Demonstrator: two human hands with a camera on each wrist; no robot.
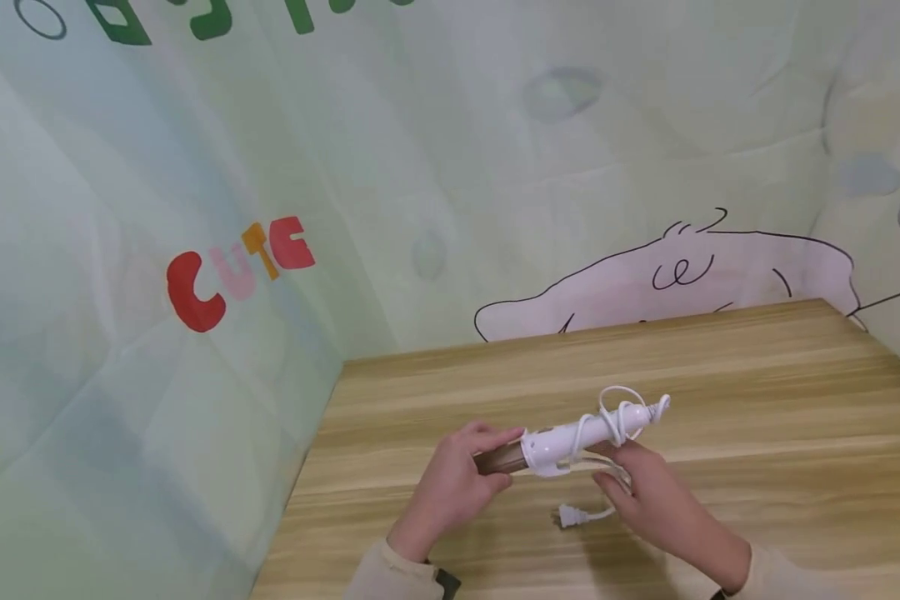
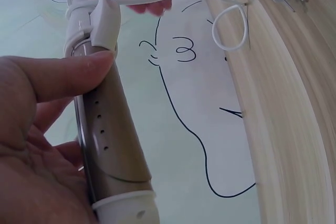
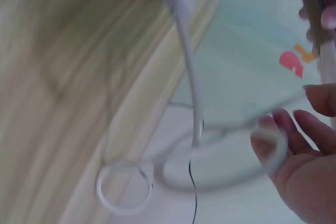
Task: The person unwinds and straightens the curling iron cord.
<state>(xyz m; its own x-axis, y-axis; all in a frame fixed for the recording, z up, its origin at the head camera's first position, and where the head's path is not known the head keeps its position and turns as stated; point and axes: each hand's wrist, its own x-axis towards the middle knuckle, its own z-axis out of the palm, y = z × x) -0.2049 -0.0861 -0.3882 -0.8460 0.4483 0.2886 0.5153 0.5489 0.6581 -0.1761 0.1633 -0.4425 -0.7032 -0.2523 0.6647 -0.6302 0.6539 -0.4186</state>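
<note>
A curling iron with a white handle [image 1: 570, 442] and a brown barrel [image 2: 113, 129] is held above the table, tilted up to the right. My left hand [image 1: 456, 477] grips the barrel, thumb along one side and fingers on the other. White power cord [image 3: 190, 72] winds loosely around the handle, with loops hanging off it. Just below the handle, my right hand [image 1: 656, 498] holds part of this cord between thumb and curled fingers. From there the cord's two-prong plug [image 1: 572, 516] dangles over the table. The right wrist view is partly blurred.
The wood-grain table [image 1: 720, 375] lies under both hands. Behind it and to the left hang pale green printed sheets, with a "CUTE" lettering [image 1: 197, 292] and a line-drawn white figure [image 1: 757, 258] at the table's back edge.
</note>
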